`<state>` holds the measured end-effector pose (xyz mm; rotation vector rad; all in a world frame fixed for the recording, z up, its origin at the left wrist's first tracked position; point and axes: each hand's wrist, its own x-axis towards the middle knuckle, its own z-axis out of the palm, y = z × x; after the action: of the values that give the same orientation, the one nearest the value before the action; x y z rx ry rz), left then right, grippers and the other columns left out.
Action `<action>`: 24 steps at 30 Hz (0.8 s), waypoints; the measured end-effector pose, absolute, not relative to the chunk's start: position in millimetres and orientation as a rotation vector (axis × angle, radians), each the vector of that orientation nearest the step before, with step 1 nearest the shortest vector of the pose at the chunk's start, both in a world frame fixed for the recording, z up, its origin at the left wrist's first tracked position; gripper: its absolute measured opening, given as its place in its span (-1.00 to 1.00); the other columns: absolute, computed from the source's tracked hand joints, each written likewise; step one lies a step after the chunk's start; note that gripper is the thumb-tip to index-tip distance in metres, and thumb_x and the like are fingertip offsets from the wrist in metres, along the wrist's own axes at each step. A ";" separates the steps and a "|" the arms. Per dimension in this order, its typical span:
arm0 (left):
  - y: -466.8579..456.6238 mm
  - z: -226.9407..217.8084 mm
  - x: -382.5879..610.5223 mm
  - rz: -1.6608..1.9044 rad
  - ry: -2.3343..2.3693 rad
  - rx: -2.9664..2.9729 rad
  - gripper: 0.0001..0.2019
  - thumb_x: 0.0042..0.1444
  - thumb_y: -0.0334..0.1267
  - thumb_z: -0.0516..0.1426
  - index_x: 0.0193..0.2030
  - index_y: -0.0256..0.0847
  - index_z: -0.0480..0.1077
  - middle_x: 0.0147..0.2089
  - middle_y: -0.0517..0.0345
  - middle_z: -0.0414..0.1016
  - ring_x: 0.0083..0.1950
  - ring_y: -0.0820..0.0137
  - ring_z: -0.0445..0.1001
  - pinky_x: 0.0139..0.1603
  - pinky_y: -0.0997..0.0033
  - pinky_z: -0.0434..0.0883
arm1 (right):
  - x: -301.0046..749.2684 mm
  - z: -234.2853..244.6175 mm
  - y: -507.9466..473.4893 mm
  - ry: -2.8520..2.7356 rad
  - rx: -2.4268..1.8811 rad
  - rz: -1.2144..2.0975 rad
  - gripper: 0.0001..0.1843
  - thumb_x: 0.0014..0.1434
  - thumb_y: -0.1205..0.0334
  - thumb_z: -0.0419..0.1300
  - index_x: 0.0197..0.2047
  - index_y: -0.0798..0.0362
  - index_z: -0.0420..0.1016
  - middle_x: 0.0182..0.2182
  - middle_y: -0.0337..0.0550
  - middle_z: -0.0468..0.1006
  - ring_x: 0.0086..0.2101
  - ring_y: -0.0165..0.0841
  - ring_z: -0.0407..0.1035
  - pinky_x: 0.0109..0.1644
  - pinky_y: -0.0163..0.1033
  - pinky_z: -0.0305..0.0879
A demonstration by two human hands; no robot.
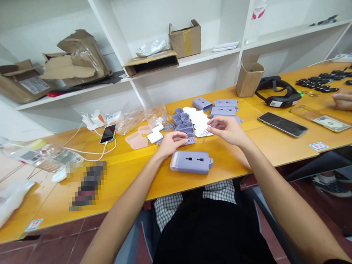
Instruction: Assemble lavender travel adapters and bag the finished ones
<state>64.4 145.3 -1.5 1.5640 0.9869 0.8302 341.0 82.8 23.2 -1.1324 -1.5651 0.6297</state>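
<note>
My left hand (173, 143) is low over the table, its fingers curled together beside a flat purple slotted piece (191, 140); whether it grips that piece is unclear. My right hand (228, 129) is closed in a pinch above a white pile (197, 120), around something small that I cannot make out. In front of both hands lies a purple case (190, 162) with two dark plug-shaped marks and a tab at its right end. Small purple open boxes (181, 118) stand between the hands, farther back. More flat purple cases (224, 108) lie behind my right hand.
White blocks (155, 136), pink translucent pieces (137, 138) and crumpled clear plastic (139, 119) lie left of the boxes. Farther left is a charging phone (108, 134). To the right are a dark phone (282, 124), a black headset (278, 94) and another person's hand (350, 99).
</note>
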 end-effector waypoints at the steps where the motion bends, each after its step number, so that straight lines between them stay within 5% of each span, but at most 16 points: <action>1: 143.9 -2.9 63.4 0.797 0.976 1.566 -0.64 -0.01 -0.25 0.50 -0.07 -0.26 0.63 -0.07 -0.04 0.73 -0.02 0.21 0.70 0.21 0.02 0.57 | 340.3 22.1 84.7 -1.549 -1.126 0.642 -0.70 0.14 -0.04 0.46 -0.20 -0.01 0.66 -0.40 -0.16 0.60 -0.35 -0.26 0.47 -0.25 -0.10 0.43; 7: 141.9 -3.3 56.6 0.713 0.916 1.499 -0.49 -0.12 -0.37 0.53 0.03 -0.27 0.65 0.01 -0.09 0.74 0.03 0.20 0.71 0.27 0.00 0.54 | 324.6 17.3 86.5 -1.520 -1.103 0.746 -0.68 0.15 -0.06 0.42 -0.19 0.01 0.63 -0.45 -0.22 0.52 -0.42 -0.32 0.39 -0.34 -0.14 0.38; 13: 142.9 -3.8 54.6 0.688 0.933 1.480 -0.49 -0.10 -0.23 0.55 0.02 -0.27 0.63 -0.20 0.01 0.72 -0.27 0.32 0.66 -0.06 0.18 0.61 | 310.3 34.0 97.6 -1.629 -1.032 0.773 -0.66 0.25 -0.11 0.36 -0.29 0.00 0.53 -0.29 -0.09 0.60 -0.30 -0.25 0.51 -0.30 -0.11 0.47; 16: 143.0 -0.7 48.9 0.724 0.910 1.478 -0.45 -0.18 -0.16 0.58 -0.03 -0.28 0.62 -0.09 -0.05 0.72 -0.38 0.41 0.59 -0.18 0.23 0.61 | 301.8 51.4 121.5 -1.765 -0.946 0.779 -0.58 0.26 -0.19 0.37 -0.32 -0.01 0.46 -0.18 -0.06 0.63 -0.34 -0.28 0.52 -0.34 -0.13 0.47; 22: 150.4 -2.5 37.5 0.794 0.915 1.491 -0.38 -0.24 -0.11 0.61 -0.03 -0.29 0.62 -0.29 0.07 0.68 -0.26 0.30 0.65 -0.02 0.17 0.62 | 285.8 55.2 151.2 -1.768 -0.874 0.852 -0.50 0.25 -0.32 0.34 -0.11 -0.06 0.47 -0.23 -0.10 0.61 -0.36 -0.23 0.58 -0.44 -0.16 0.45; 24: 153.4 -5.7 38.1 0.801 0.911 1.494 -0.37 -0.27 -0.11 0.62 -0.03 -0.28 0.63 -0.19 0.00 0.72 -0.18 0.26 0.68 0.07 0.10 0.61 | 285.5 46.4 150.1 -1.755 -0.892 0.855 -0.49 0.24 -0.35 0.34 -0.13 -0.06 0.45 -0.25 -0.10 0.63 -0.35 -0.21 0.59 -0.41 -0.13 0.48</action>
<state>38.1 153.4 -5.7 1.4940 0.9106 0.8005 285.5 150.1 46.4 -0.8924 -1.7550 0.8548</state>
